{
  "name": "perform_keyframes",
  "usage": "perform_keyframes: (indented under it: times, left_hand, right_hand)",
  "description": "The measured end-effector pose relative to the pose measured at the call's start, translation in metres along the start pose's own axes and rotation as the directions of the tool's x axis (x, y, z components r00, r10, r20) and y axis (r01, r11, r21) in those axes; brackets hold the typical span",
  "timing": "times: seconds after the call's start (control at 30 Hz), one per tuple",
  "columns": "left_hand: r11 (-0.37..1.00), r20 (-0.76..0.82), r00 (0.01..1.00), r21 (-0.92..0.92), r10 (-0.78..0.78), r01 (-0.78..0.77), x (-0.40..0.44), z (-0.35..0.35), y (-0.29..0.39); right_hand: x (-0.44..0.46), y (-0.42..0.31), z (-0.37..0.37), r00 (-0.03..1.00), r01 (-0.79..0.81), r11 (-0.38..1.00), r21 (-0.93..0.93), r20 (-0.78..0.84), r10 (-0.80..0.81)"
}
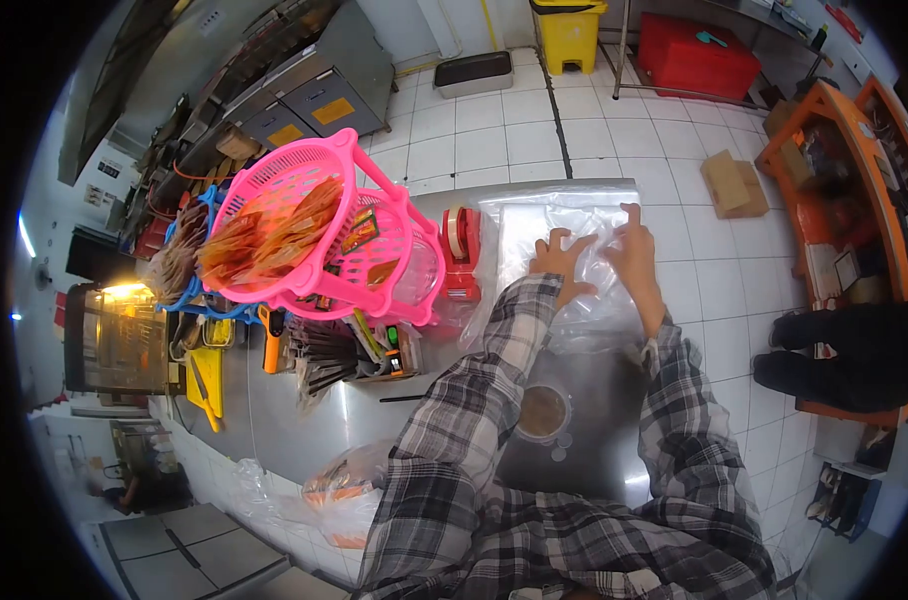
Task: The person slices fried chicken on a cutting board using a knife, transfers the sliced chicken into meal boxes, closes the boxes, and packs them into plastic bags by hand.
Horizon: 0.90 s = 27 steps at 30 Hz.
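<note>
A pile of clear plastic bags (534, 220) lies on the far end of the steel table (374, 420). My left hand (562, 262) rests on the bags with its fingers spread. Beside it, my right hand (634, 262) is over the bags' right side, fingers curved and apart, the index finger stretched out. I see nothing held in either hand; whether the right fingertips touch the plastic I cannot tell. Just left of the bags stands a red tape dispenser (462, 255) with a roll of tape.
A pink tiered basket rack (409, 215) with orange-brown packets stands to the left. Near it are an orange handheld device (273, 340), a box of dark packets (379, 365) and a knife (206, 395) on a yellow board. At right, a person's legs (834, 345) stand by an orange shelf (812, 185).
</note>
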State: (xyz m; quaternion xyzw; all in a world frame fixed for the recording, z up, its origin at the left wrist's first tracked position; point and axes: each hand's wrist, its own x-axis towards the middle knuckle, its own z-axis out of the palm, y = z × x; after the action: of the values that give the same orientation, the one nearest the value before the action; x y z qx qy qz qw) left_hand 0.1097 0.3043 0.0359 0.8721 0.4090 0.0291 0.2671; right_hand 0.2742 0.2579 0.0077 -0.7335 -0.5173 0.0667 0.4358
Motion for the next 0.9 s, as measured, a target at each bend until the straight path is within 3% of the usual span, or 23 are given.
perform_keyframes:
  times: [0.03, 0.13, 0.17, 0.3, 0.4, 0.57, 0.67, 0.7, 0.73, 0.8, 0.9]
  left_hand:
    - [1.0, 0.004, 1.0, 0.002, -0.003, 0.003, 0.0, 0.0, 0.0]
    - [1.0, 0.013, 1.0, 0.006, -0.007, 0.007, 0.001, -0.004, 0.002]
    - [1.0, 0.019, 1.0, 0.002, -0.009, 0.009, 0.001, -0.004, 0.001]
    - [1.0, 0.018, 1.0, -0.016, -0.013, 0.013, -0.001, -0.004, 0.0]
    - [0.999, 0.0, 1.0, -0.045, -0.019, 0.019, -0.003, -0.005, 0.0]
    - [0.995, 0.0, 0.996, -0.045, -0.085, 0.085, -0.007, -0.005, 0.0]
    - [0.993, 0.004, 0.993, -0.021, -0.115, 0.115, -0.006, -0.004, -0.007]
    - [0.993, 0.005, 0.993, -0.005, -0.12, 0.12, -0.007, -0.003, -0.007]
    - [0.992, 0.007, 0.992, 0.007, -0.123, 0.123, -0.009, -0.003, -0.008]
    - [0.994, -0.03, 0.994, 0.001, -0.11, 0.11, -0.012, 0.004, -0.012]
    - [0.993, -0.044, 0.992, 0.034, -0.114, 0.116, -0.022, 0.008, -0.011]
  right_hand:
    - [0.003, -0.003, 0.0, 1.0, 0.026, 0.999, -0.042, 0.003, -0.026]
    - [0.014, 0.015, 0.004, 0.988, -0.139, 0.986, 0.094, 0.082, 0.132]
    - [0.014, 0.019, 0.003, 0.991, -0.132, 0.975, 0.18, 0.06, 0.124]
    - [0.016, 0.013, -0.004, 0.992, -0.041, 0.99, 0.136, 0.127, 0.023]
    - [0.007, -0.005, -0.011, 0.948, 0.314, 0.924, -0.217, 0.027, -0.316]
    - [-0.003, -0.016, -0.029, 0.808, 0.555, 0.757, -0.345, 0.007, -0.589]
    - [-0.011, -0.045, -0.047, 0.802, 0.541, 0.818, -0.194, -0.174, -0.572]
    - [-0.011, -0.06, -0.056, 0.809, 0.486, 0.855, -0.181, -0.276, -0.519]
    - [-0.008, -0.074, -0.069, 0.853, 0.44, 0.897, -0.05, -0.289, -0.435]
    - [-0.004, -0.107, -0.098, 0.933, 0.3, 0.93, 0.211, -0.267, -0.24]
    - [0.005, -0.094, -0.099, 0.986, 0.162, 0.98, 0.117, 0.023, -0.166]
